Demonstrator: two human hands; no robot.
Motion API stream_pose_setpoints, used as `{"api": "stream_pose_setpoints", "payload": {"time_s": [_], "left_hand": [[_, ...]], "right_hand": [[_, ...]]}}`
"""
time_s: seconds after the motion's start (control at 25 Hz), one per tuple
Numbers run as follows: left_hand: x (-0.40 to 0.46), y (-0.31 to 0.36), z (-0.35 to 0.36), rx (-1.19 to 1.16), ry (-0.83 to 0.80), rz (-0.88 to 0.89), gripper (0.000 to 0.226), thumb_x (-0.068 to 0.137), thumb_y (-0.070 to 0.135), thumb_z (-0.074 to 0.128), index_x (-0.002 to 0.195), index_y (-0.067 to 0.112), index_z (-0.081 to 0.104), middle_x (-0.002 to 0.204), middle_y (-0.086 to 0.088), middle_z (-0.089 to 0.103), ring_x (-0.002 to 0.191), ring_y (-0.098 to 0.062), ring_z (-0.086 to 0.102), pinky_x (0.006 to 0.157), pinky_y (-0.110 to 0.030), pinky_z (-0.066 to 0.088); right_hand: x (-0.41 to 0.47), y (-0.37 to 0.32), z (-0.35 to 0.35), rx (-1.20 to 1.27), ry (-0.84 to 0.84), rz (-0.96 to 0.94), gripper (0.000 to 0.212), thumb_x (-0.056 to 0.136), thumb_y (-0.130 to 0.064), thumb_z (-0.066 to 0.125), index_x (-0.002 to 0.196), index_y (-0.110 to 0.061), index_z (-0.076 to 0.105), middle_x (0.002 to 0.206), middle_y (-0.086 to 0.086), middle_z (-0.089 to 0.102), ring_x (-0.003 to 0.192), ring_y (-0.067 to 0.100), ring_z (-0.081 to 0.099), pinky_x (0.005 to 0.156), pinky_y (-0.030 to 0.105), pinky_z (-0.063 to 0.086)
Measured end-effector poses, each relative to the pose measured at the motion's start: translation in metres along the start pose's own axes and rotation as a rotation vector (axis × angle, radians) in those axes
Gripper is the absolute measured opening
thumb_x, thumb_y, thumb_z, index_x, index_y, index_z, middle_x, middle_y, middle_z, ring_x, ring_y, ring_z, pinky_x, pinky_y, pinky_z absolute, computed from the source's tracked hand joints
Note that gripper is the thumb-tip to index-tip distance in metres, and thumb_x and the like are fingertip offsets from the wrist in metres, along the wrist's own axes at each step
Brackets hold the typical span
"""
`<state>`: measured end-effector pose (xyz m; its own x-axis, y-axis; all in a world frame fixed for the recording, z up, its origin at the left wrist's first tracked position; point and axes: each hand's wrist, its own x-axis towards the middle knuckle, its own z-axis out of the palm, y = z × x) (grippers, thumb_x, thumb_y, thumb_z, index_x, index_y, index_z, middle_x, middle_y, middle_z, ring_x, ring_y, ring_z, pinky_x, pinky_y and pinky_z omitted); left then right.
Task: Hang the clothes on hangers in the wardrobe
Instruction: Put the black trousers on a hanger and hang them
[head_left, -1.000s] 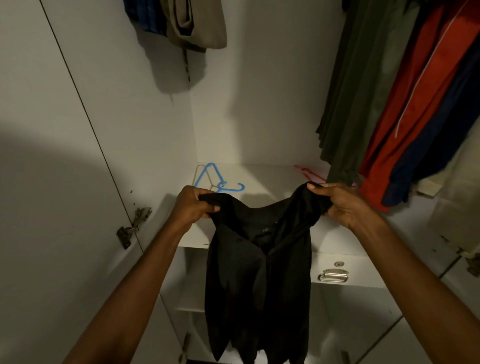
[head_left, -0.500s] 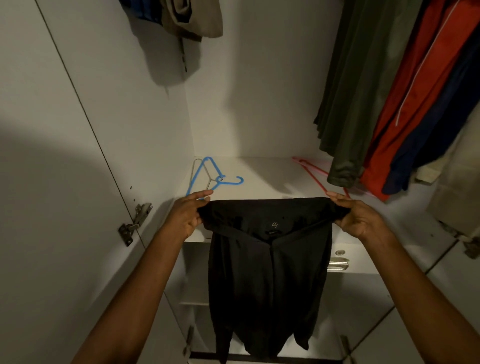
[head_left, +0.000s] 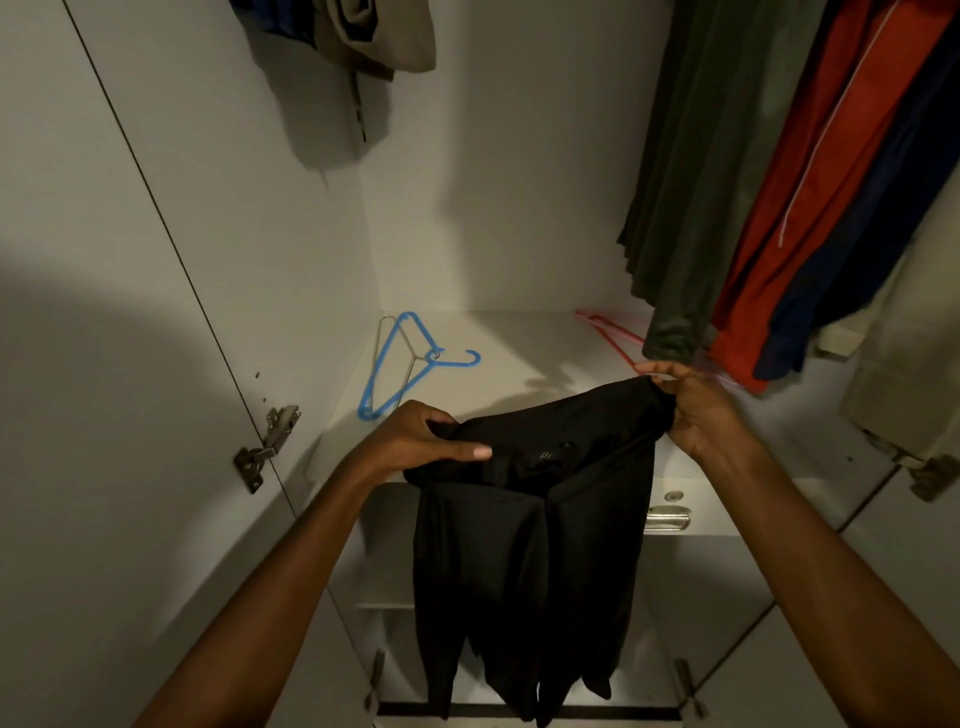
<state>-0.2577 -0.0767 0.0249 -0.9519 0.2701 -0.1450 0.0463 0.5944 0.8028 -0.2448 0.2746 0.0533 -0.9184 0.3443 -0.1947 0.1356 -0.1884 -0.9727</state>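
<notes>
- My left hand (head_left: 415, 441) grips the left end of the black garment (head_left: 540, 519), thumb lying on top.
- The garment stretches between my hands, hanging below over the shelf (head_left: 519, 353) edge, near a blue hanger (head_left: 400, 364).
- My right hand (head_left: 696, 410) pinches its right end.

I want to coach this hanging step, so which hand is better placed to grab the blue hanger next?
Left, probably. The left hand grips the black garment right beside the blue hanger on the shelf. The right hand pinches the far corner, nearer the pink hanger.
</notes>
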Motion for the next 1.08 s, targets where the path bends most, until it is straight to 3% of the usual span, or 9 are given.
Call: {"api": "stream_pose_setpoints", "payload": {"time_s": [0.16,0.32,0.48,0.56,0.64,0.72,0.8,0.88,1.08], "left_hand": [[0.003,-0.01,-0.001,0.14,0.249,0.159,0.051,0.061,0.01,0.092,0.102,0.023,0.065,0.105,0.008,0.065,0.101,-0.006,0.062,0.077,-0.017,0.051],[-0.002,-0.016,-0.012,0.084,0.425,0.391,0.052,0.061,-0.006,0.082,0.101,0.021,0.062,0.103,0.009,0.064,0.077,0.002,0.058,0.067,-0.017,0.046],[-0.002,-0.011,-0.02,0.167,0.243,0.485,0.028,0.073,0.006,0.088,0.09,0.026,0.08,0.092,0.013,0.073,0.075,-0.001,0.065,0.069,-0.017,0.053],[-0.002,-0.012,-0.019,0.264,0.147,0.467,0.021,0.08,0.017,0.086,0.098,0.027,0.083,0.09,0.017,0.075,0.082,0.001,0.068,0.075,-0.015,0.053],[-0.001,-0.015,-0.015,0.449,0.211,0.468,0.017,0.089,0.027,0.078,0.105,0.031,0.081,0.095,0.016,0.077,0.086,0.0,0.068,0.073,-0.01,0.046],[0.001,-0.016,-0.012,0.587,0.316,0.483,0.015,0.093,0.035,0.073,0.106,0.036,0.081,0.099,0.015,0.078,0.096,-0.007,0.067,0.078,-0.021,0.047],[0.006,-0.013,-0.011,0.611,0.387,0.477,0.014,0.093,0.037,0.073,0.104,0.039,0.08,0.098,0.013,0.077,0.1,-0.015,0.065,0.083,-0.036,0.049],[0.007,-0.003,-0.013,0.504,0.486,0.416,0.015,0.093,0.026,0.075,0.106,0.031,0.081,0.097,0.004,0.077,0.094,-0.021,0.068,0.08,-0.034,0.051],[0.007,0.018,-0.017,0.521,0.629,0.386,0.018,0.096,0.009,0.066,0.101,0.013,0.082,0.089,-0.013,0.077,0.084,-0.033,0.071,0.079,-0.04,0.059]], "right_hand": [[-0.004,-0.005,0.007,-0.054,0.005,0.057,0.031,0.095,0.003,0.039,0.075,-0.004,0.061,0.088,0.008,0.065,0.082,0.024,0.058,0.071,0.031,0.047],[-0.009,-0.001,-0.004,-0.064,0.064,0.093,0.007,0.083,0.003,0.067,0.078,-0.001,0.064,0.086,0.011,0.066,0.08,0.024,0.063,0.068,0.031,0.051],[-0.012,0.008,-0.019,-0.385,-0.116,0.138,0.039,0.063,0.005,0.089,0.098,0.01,0.073,0.097,0.017,0.072,0.095,0.029,0.066,0.073,0.028,0.052],[-0.013,0.016,-0.024,-0.547,-0.133,0.042,0.037,0.059,0.009,0.089,0.093,0.01,0.075,0.093,0.019,0.071,0.095,0.032,0.066,0.071,0.028,0.052],[-0.012,0.022,-0.025,-0.655,-0.07,-0.077,0.022,0.065,0.002,0.09,0.082,0.004,0.077,0.085,0.016,0.072,0.089,0.03,0.066,0.069,0.028,0.051],[-0.011,0.025,-0.023,-0.826,-0.005,-0.267,0.014,0.072,-0.008,0.09,0.08,-0.003,0.079,0.087,0.008,0.073,0.087,0.024,0.067,0.076,0.031,0.053],[-0.01,0.025,-0.02,-1.128,0.113,-0.579,0.013,0.076,-0.021,0.089,0.081,-0.013,0.08,0.094,0.003,0.072,0.093,0.023,0.066,0.09,0.041,0.052],[-0.017,0.023,-0.014,-1.365,0.214,-0.799,0.012,0.086,-0.024,0.079,0.093,-0.015,0.077,0.092,0.005,0.072,0.089,0.027,0.065,0.088,0.044,0.05],[-0.031,0.013,0.013,-1.574,0.228,-0.618,0.042,0.088,-0.008,0.065,0.128,-0.011,0.051,0.099,0.015,0.065,0.083,0.033,0.066,0.065,0.036,0.047]]}}
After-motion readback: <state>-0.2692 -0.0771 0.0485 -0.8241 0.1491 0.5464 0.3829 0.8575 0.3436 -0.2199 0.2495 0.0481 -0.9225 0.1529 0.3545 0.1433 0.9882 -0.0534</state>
